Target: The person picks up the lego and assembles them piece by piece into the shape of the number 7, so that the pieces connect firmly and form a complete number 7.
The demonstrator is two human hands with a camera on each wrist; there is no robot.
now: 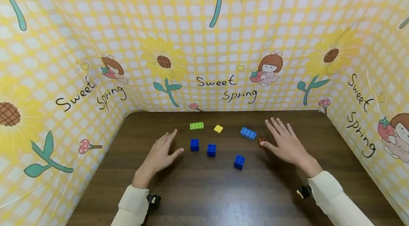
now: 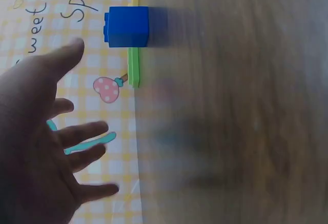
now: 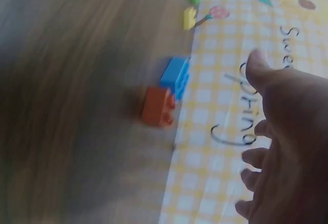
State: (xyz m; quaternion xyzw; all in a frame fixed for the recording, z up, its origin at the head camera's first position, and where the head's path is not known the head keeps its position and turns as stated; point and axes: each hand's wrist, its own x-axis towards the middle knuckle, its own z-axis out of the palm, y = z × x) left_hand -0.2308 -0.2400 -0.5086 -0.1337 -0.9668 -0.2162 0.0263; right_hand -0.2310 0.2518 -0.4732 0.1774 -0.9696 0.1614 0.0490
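Over the dk wood-grain table (image 1: 191,197), L hand (image 1: 162,153) & R hand (image 1: 287,145) are raised w/ fingers spread, nothing held. R's thumb is near, not touching, the orange-red 2x2 brick (image 3: 155,107); L's thumb is nearest the leftmost dk-blue 2x2 brick (image 1: 194,145), two more dk-blue bricks (image 1: 211,150) btwn hands. Beyond: lt-blue 2x4 brick (image 1: 248,133), yellow piece (image 1: 218,128), green 2x4 plate (image 1: 196,125). Prob. light, stiff, slick plastic; pinch opp. side walls.

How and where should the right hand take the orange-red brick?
Probably pinch the orange-red brick by two opposite side walls, below the studs, coming down from above and the right. It sits studs-up, so its flat walls stand upright; the right hand is on that side, while the light blue brick lies close by, beyond it to the left.
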